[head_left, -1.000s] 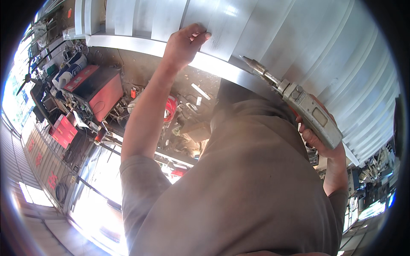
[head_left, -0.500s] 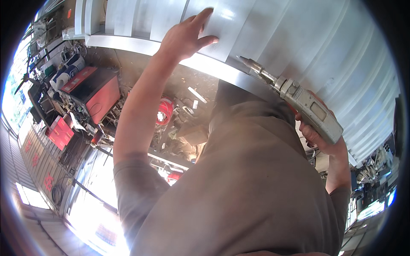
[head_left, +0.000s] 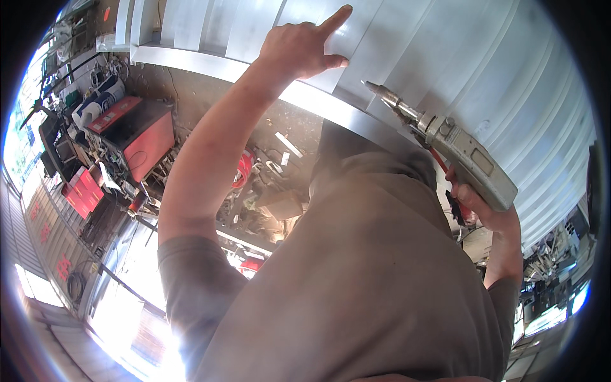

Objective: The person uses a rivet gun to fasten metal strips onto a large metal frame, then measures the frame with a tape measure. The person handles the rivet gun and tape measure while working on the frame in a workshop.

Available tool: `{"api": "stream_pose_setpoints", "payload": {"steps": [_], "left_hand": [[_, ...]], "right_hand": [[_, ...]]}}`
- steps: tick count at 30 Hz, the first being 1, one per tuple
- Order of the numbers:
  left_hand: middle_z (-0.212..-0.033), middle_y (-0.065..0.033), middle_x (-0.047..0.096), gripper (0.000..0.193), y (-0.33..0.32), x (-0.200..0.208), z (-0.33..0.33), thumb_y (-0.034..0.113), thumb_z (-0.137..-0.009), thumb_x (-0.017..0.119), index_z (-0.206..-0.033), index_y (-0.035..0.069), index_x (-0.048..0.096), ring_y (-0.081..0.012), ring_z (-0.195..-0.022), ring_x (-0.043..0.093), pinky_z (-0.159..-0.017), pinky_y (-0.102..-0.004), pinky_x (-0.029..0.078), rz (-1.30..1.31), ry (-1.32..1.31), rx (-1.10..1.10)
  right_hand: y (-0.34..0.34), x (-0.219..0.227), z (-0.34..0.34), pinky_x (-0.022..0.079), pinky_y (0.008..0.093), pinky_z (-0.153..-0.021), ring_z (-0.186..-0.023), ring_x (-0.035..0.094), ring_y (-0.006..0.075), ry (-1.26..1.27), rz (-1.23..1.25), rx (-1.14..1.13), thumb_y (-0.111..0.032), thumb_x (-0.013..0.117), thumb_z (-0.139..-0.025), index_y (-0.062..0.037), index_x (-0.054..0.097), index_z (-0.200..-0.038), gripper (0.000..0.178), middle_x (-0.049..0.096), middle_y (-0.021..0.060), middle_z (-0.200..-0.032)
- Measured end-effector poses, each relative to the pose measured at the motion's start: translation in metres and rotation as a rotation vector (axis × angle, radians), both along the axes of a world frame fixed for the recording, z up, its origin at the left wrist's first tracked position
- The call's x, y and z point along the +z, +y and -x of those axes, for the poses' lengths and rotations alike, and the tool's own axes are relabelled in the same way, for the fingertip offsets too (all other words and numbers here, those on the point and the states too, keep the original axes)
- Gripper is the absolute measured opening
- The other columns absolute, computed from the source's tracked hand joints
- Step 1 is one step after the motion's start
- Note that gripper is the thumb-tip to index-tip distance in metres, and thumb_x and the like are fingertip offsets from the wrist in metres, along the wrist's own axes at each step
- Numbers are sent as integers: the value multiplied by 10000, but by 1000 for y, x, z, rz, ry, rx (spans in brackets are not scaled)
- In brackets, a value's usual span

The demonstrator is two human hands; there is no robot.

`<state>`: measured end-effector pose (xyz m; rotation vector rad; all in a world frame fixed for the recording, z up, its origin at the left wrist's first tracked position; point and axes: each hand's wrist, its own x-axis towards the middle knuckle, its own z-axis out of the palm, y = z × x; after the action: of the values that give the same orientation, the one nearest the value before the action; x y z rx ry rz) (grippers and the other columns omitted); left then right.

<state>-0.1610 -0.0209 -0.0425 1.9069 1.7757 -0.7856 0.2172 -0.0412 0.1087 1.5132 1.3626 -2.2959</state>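
Note:
My left hand [head_left: 302, 51] is over the ribbed sheet-metal panel [head_left: 420, 57], near its front flange. Its index finger and thumb are stretched apart, the other fingers are partly curled, and it holds nothing. Whether it touches the metal I cannot tell. My right hand [head_left: 487, 207] is wrapped round a grey handheld welding gun [head_left: 474, 159] with a pointed metal nozzle. The gun tilts up and to the left, and its tip lies over the panel, to the right of and below my left hand. Red shows at the grip, which is partly hidden under the body.
The panel's bent front edge [head_left: 191, 60] runs between me and the sheet. At the left stands a red and black machine cabinet [head_left: 149, 149]. A red coil [head_left: 244, 169], a cardboard box [head_left: 281, 205] and scraps lie on the floor below. More metal clutter [head_left: 554, 254] is at the right.
My left hand has moved up and to the right over the panel, its index finger now more extended. The welding gun and my right hand have shifted slightly to the right.

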Motion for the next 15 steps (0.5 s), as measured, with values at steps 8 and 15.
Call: {"api": "stream_pose_setpoints", "payload": {"steps": [8, 15], "left_hand": [[-981, -223, 749, 1066, 12, 39, -1, 558, -903, 722, -1676, 284, 41, -410, -946, 724, -856, -515, 563, 69, -224, 80], [-986, -226, 747, 1076, 15, 45, -4, 561, -870, 758, -1670, 360, 68, -403, -945, 725, -841, -509, 564, 88, -226, 131]], "right_hand": [[38, -8, 48, 532, 288, -690, -794, 647, 120, -151, -19, 181, -332, 826, -896, -35, 646, -1270, 511, 706, 36, -941], [48, -60, 101, 516, 301, -666, -729, 629, 133, 52, 61, 239, -344, 773, -943, -23, 651, -1246, 458, 680, 34, -867]]}}
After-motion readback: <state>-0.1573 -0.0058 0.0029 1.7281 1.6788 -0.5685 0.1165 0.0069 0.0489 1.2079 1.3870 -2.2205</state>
